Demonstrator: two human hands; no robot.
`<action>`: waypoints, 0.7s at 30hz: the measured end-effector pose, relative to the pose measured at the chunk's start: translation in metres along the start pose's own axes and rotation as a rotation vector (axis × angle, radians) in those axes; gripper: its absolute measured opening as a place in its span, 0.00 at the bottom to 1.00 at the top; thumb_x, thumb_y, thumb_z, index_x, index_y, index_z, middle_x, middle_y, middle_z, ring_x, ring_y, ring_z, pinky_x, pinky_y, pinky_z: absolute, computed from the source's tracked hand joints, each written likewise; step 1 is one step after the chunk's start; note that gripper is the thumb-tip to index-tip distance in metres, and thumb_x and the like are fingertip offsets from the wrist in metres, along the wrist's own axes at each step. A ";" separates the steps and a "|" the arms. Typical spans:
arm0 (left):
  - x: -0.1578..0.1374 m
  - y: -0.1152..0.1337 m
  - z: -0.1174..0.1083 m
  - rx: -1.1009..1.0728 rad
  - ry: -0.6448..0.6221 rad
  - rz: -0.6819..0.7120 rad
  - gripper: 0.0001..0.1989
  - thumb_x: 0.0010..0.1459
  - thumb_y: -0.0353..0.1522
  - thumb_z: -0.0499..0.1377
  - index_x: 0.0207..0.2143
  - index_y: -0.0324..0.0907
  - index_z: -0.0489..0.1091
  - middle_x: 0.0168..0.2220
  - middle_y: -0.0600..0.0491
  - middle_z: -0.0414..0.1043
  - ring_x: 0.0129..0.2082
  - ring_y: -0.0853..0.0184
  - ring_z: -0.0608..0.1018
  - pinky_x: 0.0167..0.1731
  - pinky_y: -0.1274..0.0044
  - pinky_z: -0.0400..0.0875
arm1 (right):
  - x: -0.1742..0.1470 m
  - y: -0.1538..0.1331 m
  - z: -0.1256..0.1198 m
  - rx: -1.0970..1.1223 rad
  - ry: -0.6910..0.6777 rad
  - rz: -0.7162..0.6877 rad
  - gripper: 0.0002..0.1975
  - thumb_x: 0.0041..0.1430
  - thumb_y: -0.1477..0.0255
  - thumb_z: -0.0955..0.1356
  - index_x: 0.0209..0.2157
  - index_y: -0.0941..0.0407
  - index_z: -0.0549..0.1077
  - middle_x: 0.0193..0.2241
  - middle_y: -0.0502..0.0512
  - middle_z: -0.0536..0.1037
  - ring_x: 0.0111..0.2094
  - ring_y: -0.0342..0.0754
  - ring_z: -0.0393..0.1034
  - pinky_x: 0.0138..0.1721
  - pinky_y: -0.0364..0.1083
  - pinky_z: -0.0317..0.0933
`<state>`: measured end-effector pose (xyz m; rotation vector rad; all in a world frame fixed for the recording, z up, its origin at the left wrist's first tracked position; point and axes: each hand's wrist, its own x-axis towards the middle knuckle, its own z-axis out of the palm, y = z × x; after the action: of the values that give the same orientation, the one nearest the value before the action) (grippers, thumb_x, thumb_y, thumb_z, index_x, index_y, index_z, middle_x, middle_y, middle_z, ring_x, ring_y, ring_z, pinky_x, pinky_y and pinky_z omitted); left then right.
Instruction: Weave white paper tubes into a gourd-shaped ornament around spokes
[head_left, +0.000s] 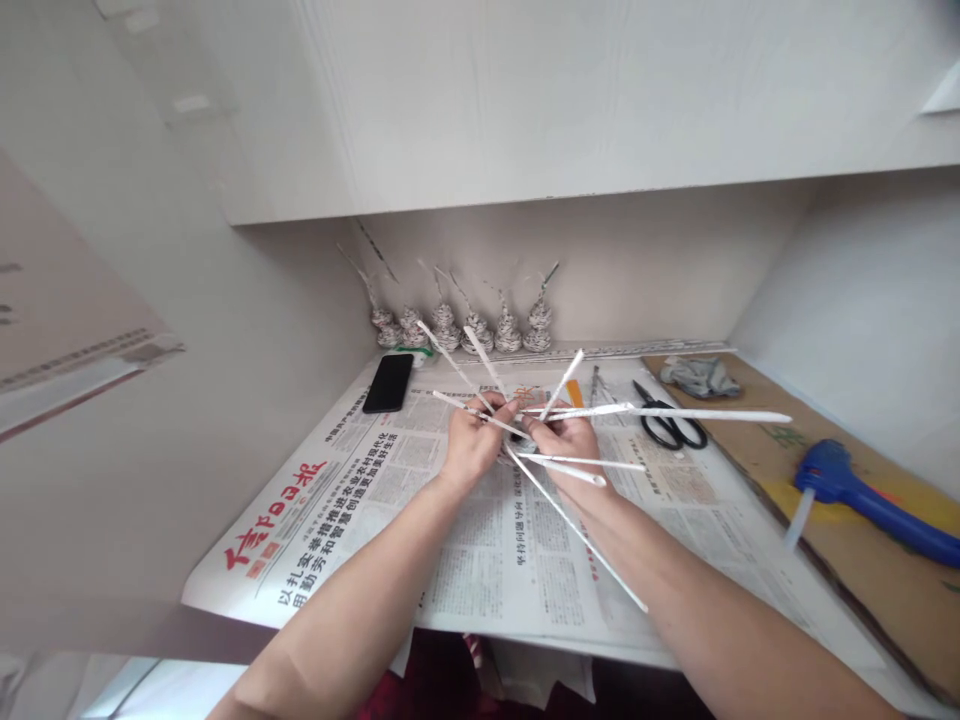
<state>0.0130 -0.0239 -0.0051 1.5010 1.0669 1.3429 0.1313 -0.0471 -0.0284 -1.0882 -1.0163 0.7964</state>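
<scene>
Over the middle of the newspaper, both hands grip a small woven piece of rolled paper sticks (517, 440), whose sticks fan out in several directions. My left hand (480, 435) is closed on its left side, thumb and fingers pinching near the centre. On the right side my right hand (566, 440) pinches it too, close to a long white paper stick (705, 414) that reaches far to the right. Another stick (592, 545) slants down over my right forearm. The fingers hide much of the woven centre.
Several woven paper gourds (448, 325) line the back wall. A black phone (388, 383) lies at left on the newspaper (360, 530). To the right are black-handled scissors (667, 420), a crumpled cloth (700, 377) and a blue glue gun (870, 495) on cardboard (750, 440). A shelf panel (525, 120) overhangs the back.
</scene>
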 end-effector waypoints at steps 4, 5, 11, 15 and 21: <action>0.003 0.001 -0.002 -0.032 -0.046 -0.050 0.13 0.49 0.40 0.64 0.26 0.40 0.69 0.17 0.59 0.66 0.18 0.73 0.68 0.23 0.80 0.63 | 0.000 0.003 -0.003 0.004 -0.011 0.008 0.09 0.49 0.65 0.71 0.31 0.54 0.74 0.28 0.50 0.78 0.31 0.47 0.73 0.35 0.45 0.66; 0.004 0.002 -0.003 -0.022 -0.069 -0.046 0.13 0.48 0.40 0.64 0.26 0.39 0.69 0.17 0.58 0.66 0.18 0.73 0.67 0.22 0.80 0.63 | 0.000 0.003 -0.004 -0.001 -0.008 0.008 0.08 0.49 0.65 0.71 0.31 0.54 0.74 0.28 0.50 0.78 0.31 0.47 0.73 0.35 0.45 0.66; 0.005 0.008 -0.009 0.107 -0.159 0.020 0.10 0.46 0.36 0.65 0.25 0.38 0.70 0.21 0.55 0.71 0.21 0.71 0.71 0.24 0.80 0.65 | -0.002 -0.012 -0.003 0.019 -0.029 0.038 0.09 0.47 0.67 0.72 0.31 0.55 0.73 0.28 0.52 0.79 0.31 0.48 0.74 0.34 0.45 0.67; 0.008 0.005 -0.011 0.258 -0.011 0.040 0.08 0.49 0.35 0.62 0.25 0.38 0.72 0.21 0.54 0.72 0.22 0.70 0.71 0.25 0.80 0.63 | -0.005 -0.021 0.002 0.181 -0.062 0.130 0.14 0.43 0.63 0.74 0.31 0.56 0.74 0.28 0.52 0.79 0.28 0.48 0.74 0.28 0.45 0.68; 0.011 -0.001 -0.013 0.251 0.005 0.067 0.08 0.50 0.35 0.62 0.27 0.38 0.74 0.24 0.52 0.74 0.23 0.69 0.72 0.26 0.79 0.64 | -0.002 -0.016 0.002 0.230 -0.069 0.148 0.13 0.42 0.65 0.75 0.31 0.57 0.76 0.29 0.52 0.80 0.27 0.47 0.74 0.29 0.45 0.69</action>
<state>0.0003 -0.0127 -0.0016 1.7303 1.2335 1.2952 0.1293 -0.0529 -0.0130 -0.9498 -0.8839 1.0501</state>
